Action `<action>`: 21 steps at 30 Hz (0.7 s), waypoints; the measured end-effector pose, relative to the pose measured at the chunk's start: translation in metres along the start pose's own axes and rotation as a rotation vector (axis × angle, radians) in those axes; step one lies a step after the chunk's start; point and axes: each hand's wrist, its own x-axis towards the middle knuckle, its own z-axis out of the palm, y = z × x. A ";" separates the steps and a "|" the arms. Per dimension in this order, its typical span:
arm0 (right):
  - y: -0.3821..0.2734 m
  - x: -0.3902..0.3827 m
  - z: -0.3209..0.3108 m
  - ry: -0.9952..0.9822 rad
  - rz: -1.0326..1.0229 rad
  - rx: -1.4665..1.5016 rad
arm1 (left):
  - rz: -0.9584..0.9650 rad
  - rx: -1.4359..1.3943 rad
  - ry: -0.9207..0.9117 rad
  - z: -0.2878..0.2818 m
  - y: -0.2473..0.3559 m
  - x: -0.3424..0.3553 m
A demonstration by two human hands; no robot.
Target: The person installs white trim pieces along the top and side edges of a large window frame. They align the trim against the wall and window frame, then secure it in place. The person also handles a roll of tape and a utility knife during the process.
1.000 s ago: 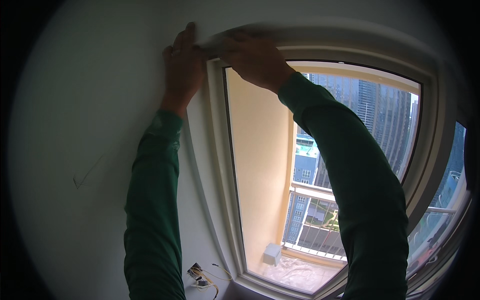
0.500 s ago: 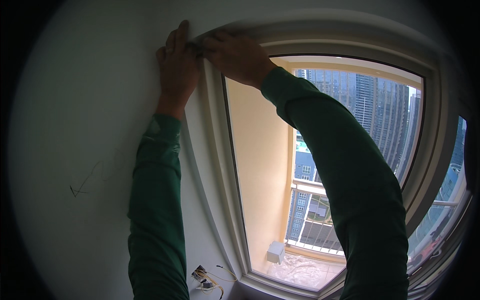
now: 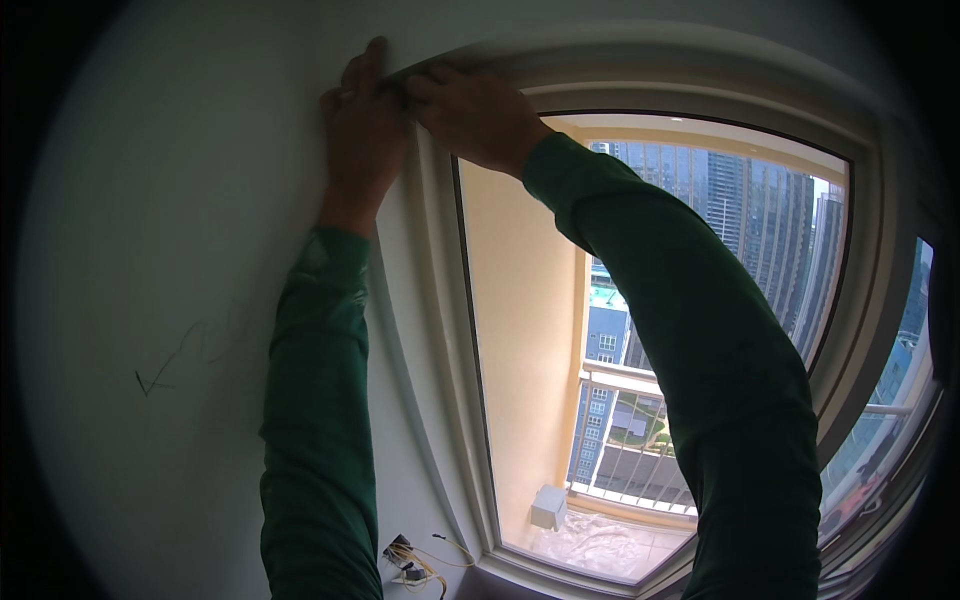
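Note:
Both my arms, in green sleeves, reach up to the upper left corner of a pale door frame (image 3: 433,215) set around a large glass pane. My left hand (image 3: 362,140) is at the corner where the wall meets the frame, one finger pointing up and the others bent; its thumb side is in shadow. Close beside it, my right hand (image 3: 478,115) is closed, with its fingertips at the frame's top edge. Between the hands lies a small dark patch at the end of a thin dark edge running right. What the fingers pinch there is too dark to make out.
A pale wall (image 3: 150,220) with a pencil mark stands on the left. Loose yellow wires (image 3: 425,572) stick out of a wall opening low down. Beyond the glass are a balcony railing (image 3: 625,377), a white box (image 3: 548,507), clear plastic sheeting (image 3: 600,540) and tall buildings.
My left hand has shifted slightly right, closer to my right hand. The right hand stays almost in place at the frame's corner.

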 end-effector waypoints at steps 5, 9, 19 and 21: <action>0.000 0.000 0.002 0.116 -0.002 -0.007 | 0.004 -0.008 0.003 -0.003 -0.003 -0.002; 0.002 -0.002 -0.002 0.058 0.001 0.016 | 0.003 0.023 -0.005 -0.004 0.000 -0.003; 0.005 -0.007 -0.001 0.032 0.000 0.030 | 0.011 0.003 0.010 0.002 -0.003 -0.003; 0.002 -0.006 -0.002 0.050 0.004 0.012 | 0.018 0.019 0.003 0.001 -0.006 -0.005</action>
